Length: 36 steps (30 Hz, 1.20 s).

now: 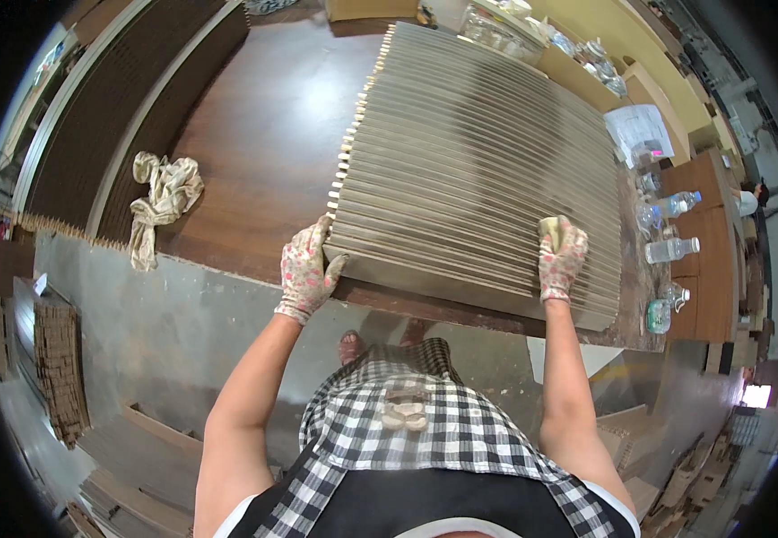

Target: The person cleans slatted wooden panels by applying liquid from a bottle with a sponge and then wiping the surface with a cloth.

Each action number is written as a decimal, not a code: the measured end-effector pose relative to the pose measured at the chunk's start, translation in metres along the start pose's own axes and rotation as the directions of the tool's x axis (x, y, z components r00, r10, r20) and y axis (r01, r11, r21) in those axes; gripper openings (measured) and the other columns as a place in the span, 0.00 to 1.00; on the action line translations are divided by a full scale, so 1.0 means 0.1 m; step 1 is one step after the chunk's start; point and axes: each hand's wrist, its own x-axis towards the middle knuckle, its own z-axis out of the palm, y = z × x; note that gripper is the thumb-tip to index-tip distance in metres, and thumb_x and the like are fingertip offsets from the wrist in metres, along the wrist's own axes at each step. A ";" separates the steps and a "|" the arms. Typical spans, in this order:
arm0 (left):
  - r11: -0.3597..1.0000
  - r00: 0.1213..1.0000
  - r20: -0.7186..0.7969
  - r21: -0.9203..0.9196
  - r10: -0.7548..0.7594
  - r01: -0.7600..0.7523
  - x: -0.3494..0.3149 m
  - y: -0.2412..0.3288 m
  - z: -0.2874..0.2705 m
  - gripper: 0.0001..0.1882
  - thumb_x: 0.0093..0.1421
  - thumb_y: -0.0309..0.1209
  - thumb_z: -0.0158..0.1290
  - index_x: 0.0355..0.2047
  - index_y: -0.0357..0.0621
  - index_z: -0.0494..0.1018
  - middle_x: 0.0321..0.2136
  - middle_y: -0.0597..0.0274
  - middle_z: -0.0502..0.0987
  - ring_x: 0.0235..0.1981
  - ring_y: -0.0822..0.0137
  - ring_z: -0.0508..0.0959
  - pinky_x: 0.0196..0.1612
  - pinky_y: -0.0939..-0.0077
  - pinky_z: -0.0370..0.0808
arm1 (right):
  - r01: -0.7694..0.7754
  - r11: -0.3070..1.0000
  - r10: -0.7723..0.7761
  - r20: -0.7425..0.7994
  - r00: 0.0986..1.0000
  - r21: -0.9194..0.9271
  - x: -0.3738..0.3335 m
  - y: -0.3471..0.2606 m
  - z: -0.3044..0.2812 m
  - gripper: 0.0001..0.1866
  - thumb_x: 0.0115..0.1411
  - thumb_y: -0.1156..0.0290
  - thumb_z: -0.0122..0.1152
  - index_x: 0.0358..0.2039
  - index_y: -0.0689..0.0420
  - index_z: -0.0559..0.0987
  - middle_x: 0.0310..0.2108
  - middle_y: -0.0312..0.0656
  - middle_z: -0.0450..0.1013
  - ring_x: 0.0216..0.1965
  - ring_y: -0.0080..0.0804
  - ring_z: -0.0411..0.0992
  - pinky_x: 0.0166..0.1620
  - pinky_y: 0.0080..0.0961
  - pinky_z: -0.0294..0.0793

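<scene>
A wide row of thin grey-brown panels (460,152) stands on edge, packed face to face, with pale pegs or tabs (344,166) sticking out along its left side. My left hand (306,273), in a white glove with pink spots, grips the near left corner of the row, thumb on the front face of the nearest panel (425,276). In a matching glove, my right hand (563,260) rests on the upper edges near the right end. Its fingers close around a small pale-yellow pad (549,231), which looks like a sponge and touches the edges.
The panels sit on a dark brown tabletop (245,117). A crumpled cream cloth (165,193) lies at the table's left edge, beside taller dark panel stacks (93,108). Clear plastic bottles (671,250) and papers (637,133) line the right side. Boards (138,448) lie on the floor.
</scene>
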 end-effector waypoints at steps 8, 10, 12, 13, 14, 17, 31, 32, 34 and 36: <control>1.000 0.999 0.033 -0.008 -0.017 0.018 0.01 -0.02 0.03 0.39 0.55 0.41 0.60 0.64 0.42 0.61 0.52 0.53 0.73 0.54 0.53 0.71 0.57 0.57 0.66 | 0.527 0.649 -0.617 -0.025 0.787 0.549 -0.45 -2.52 0.39 0.18 0.55 0.63 0.65 0.46 0.52 0.79 0.46 0.49 0.73 0.47 0.46 0.71 0.52 0.43 0.73; 1.000 0.999 0.037 0.004 -0.023 0.023 0.01 -0.04 -0.01 0.38 0.55 0.40 0.59 0.64 0.42 0.61 0.52 0.52 0.73 0.54 0.52 0.71 0.56 0.57 0.66 | 0.527 0.677 -0.622 0.017 0.783 0.514 -0.44 -2.37 0.41 0.15 0.56 0.64 0.64 0.44 0.52 0.79 0.46 0.49 0.74 0.47 0.46 0.72 0.51 0.43 0.74; 0.999 0.999 0.033 -0.030 -0.020 0.021 0.01 -0.02 -0.06 0.38 0.54 0.39 0.60 0.64 0.41 0.62 0.51 0.52 0.73 0.54 0.52 0.71 0.56 0.58 0.67 | 0.521 0.722 -0.570 -0.034 0.821 0.455 -0.38 -1.92 0.39 0.12 0.57 0.65 0.63 0.41 0.53 0.80 0.43 0.48 0.75 0.45 0.45 0.73 0.48 0.43 0.74; 0.999 0.999 0.031 -0.048 -0.023 0.024 0.01 -0.01 -0.07 0.38 0.54 0.39 0.60 0.63 0.41 0.62 0.51 0.53 0.74 0.53 0.52 0.72 0.56 0.58 0.67 | 0.523 0.769 -0.535 -0.077 0.841 0.367 -0.32 -1.58 0.36 0.12 0.57 0.64 0.63 0.41 0.53 0.80 0.42 0.47 0.76 0.42 0.45 0.73 0.47 0.43 0.75; 0.999 1.000 0.024 -0.046 -0.017 0.018 0.01 0.01 -0.08 0.38 0.54 0.39 0.60 0.63 0.40 0.62 0.50 0.53 0.74 0.53 0.52 0.72 0.55 0.58 0.67 | 0.539 0.813 -0.529 -0.105 0.842 0.222 -0.27 -1.16 0.35 0.14 0.56 0.65 0.64 0.43 0.52 0.79 0.41 0.46 0.75 0.41 0.44 0.73 0.46 0.41 0.75; 0.998 0.999 0.028 -0.042 -0.039 0.040 -0.01 0.01 -0.10 0.38 0.53 0.37 0.62 0.62 0.40 0.62 0.50 0.54 0.74 0.52 0.53 0.73 0.54 0.58 0.68 | 0.246 0.958 -0.249 0.007 0.968 0.149 -0.21 -0.81 0.17 0.22 0.54 0.69 0.65 0.51 0.52 0.76 0.42 0.48 0.72 0.45 0.47 0.71 0.51 0.44 0.73; 1.000 0.999 -0.043 -0.012 -0.008 0.007 -0.06 -0.03 -0.07 0.42 0.51 0.37 0.64 0.63 0.38 0.60 0.49 0.52 0.74 0.51 0.51 0.73 0.53 0.56 0.68 | 0.447 0.766 -0.542 0.088 0.836 0.461 0.10 -2.17 0.63 0.23 0.53 0.68 0.65 0.51 0.52 0.77 0.45 0.48 0.73 0.48 0.45 0.70 0.50 0.41 0.73; 1.000 0.999 -0.048 -0.015 -0.009 0.008 -0.05 -0.04 -0.08 0.41 0.51 0.37 0.64 0.63 0.38 0.61 0.49 0.52 0.74 0.51 0.51 0.73 0.53 0.56 0.69 | 0.499 0.767 -0.564 0.055 0.824 0.404 0.08 -2.33 0.65 0.22 0.53 0.68 0.66 0.51 0.52 0.78 0.46 0.47 0.73 0.48 0.45 0.70 0.51 0.41 0.73; 0.999 0.999 -0.039 -0.040 -0.003 0.002 -0.02 -0.02 -0.03 0.41 0.51 0.37 0.64 0.62 0.38 0.62 0.49 0.52 0.74 0.51 0.50 0.74 0.53 0.56 0.69 | 0.603 0.638 -0.696 0.023 0.718 0.478 0.01 -2.65 0.53 0.23 0.54 0.66 0.66 0.51 0.51 0.78 0.47 0.45 0.72 0.49 0.43 0.70 0.53 0.40 0.72; 1.000 0.999 -0.036 -0.018 0.003 -0.004 -0.01 -0.03 -0.04 0.39 0.51 0.39 0.63 0.61 0.37 0.63 0.49 0.50 0.75 0.51 0.50 0.74 0.53 0.56 0.69 | 0.611 0.538 -0.754 0.007 0.657 0.580 -0.11 -2.77 0.72 0.21 0.54 0.65 0.65 0.50 0.49 0.77 0.49 0.43 0.72 0.51 0.42 0.70 0.53 0.40 0.71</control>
